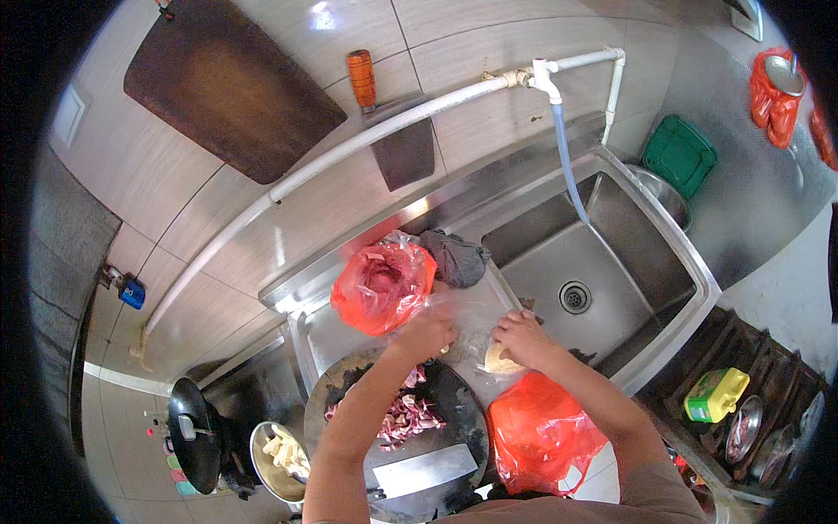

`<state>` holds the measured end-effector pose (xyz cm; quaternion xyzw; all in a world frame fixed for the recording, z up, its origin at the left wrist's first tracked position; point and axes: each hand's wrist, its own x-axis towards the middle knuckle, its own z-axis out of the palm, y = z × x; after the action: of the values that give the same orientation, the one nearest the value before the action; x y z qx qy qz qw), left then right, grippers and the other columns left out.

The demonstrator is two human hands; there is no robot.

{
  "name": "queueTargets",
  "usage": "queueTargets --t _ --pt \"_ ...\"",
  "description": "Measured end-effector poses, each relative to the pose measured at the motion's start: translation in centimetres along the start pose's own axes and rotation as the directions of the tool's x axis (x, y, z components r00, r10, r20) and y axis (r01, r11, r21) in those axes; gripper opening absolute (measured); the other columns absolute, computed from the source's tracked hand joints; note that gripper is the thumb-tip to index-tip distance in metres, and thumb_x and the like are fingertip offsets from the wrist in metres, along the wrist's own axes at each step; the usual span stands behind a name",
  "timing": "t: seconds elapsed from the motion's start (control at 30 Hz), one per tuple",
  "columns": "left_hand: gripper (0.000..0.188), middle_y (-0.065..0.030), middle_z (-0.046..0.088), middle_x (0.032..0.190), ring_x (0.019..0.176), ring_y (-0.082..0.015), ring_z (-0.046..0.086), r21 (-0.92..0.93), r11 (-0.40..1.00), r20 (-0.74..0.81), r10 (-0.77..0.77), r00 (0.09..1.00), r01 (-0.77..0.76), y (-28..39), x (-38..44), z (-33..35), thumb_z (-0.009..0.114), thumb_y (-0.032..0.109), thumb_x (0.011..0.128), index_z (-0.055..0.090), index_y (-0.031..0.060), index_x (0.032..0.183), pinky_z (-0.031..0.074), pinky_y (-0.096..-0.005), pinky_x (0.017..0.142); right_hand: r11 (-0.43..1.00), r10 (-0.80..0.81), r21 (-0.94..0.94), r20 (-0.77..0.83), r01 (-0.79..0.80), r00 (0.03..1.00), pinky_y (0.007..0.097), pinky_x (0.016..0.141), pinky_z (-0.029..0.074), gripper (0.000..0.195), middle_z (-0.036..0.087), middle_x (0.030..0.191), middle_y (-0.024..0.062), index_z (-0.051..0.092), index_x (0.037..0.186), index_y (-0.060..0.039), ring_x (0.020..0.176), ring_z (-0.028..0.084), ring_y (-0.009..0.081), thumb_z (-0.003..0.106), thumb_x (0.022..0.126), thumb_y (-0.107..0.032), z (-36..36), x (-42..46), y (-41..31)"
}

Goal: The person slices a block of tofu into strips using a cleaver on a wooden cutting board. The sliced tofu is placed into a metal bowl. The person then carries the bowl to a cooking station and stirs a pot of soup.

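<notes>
My left hand is at the far edge of a round dark chopping block, its fingers closed on a small pale piece. Across a clear plastic bag, my right hand grips a pale yellow food piece beside the sink. Sliced reddish-purple meat lies on the block under my left forearm. A cleaver rests flat nearer my body. Beyond my left hand sits a red plastic bag with its mouth open. Another red plastic bag lies right of the block.
A steel sink with a blue hose is at the right. A grey cloth lies beside it. Left of the block stands a bowl of pale strips. A yellow-green container and dishes sit at the far right.
</notes>
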<state>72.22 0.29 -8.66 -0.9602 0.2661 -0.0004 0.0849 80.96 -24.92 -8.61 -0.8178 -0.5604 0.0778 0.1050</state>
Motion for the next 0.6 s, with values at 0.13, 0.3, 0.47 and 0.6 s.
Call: queueTargets --t 0.13,0.3,0.47,0.6 --pt "0.014 -0.0052 0.067 0.09 0.091 -0.0241 0.064 -0.065 0.994 -0.037 0.089 0.995 -0.091 0.2 -1.3 -3.7 0.063 0.017 0.079 0.066 0.0121 0.091 0.052 -0.0407 0.077 0.988 -0.133 0.058 -0.121 0.14 0.984 0.0403 0.085 0.043 0.032 0.066 0.088 0.0029 0.063 0.091 -0.0115 0.097 0.055 0.0222 0.079 0.068 -0.025 -1.4 -1.3 -1.7" --pt "0.018 -0.0033 0.064 0.085 0.076 -0.0193 0.063 -0.854 0.495 -0.241 -0.648 0.723 0.159 2.1 -3.5 -8.3 0.074 0.004 0.079 0.06 0.0068 0.09 0.053 -0.0357 0.069 0.769 0.343 0.626 -0.23 -0.132 0.911 0.0391 0.074 0.051 0.031 0.069 0.09 0.0093 0.061 0.099 -0.0056 0.083 0.065 0.0277 0.076 0.078 -0.023 -5.1 -1.1 -2.7" --pt "0.021 -0.0027 0.065 0.094 0.082 -0.0089 0.06 -0.984 0.168 -0.176 -0.956 0.233 -0.055 4.4 -4.8 -12.7 0.069 0.0 0.087 0.058 0.0006 0.104 0.05 -0.0237 0.075 0.562 0.528 0.82 -0.258 -0.106 0.809 0.0359 0.073 0.052 0.032 0.069 0.094 0.0139 0.061 0.107 -0.0018 0.084 0.068 0.0275 0.072 0.084 -0.021 -6.4 -0.5 -2.1" --pt "0.019 -0.0037 0.067 0.096 0.085 -0.0094 0.062 -0.979 -0.104 0.07 -0.979 0.19 -0.175 6.0 -8.2 -15.5 0.067 0.002 0.089 0.062 -0.0006 0.107 0.05 -0.0253 0.079 0.682 0.584 0.731 -0.52 -0.03 0.623 0.0335 0.078 0.051 0.023 0.068 0.095 0.0109 0.064 0.106 -0.0032 0.088 0.066 0.0224 0.068 0.087 -0.015 -6.9 0.9 -2.8"
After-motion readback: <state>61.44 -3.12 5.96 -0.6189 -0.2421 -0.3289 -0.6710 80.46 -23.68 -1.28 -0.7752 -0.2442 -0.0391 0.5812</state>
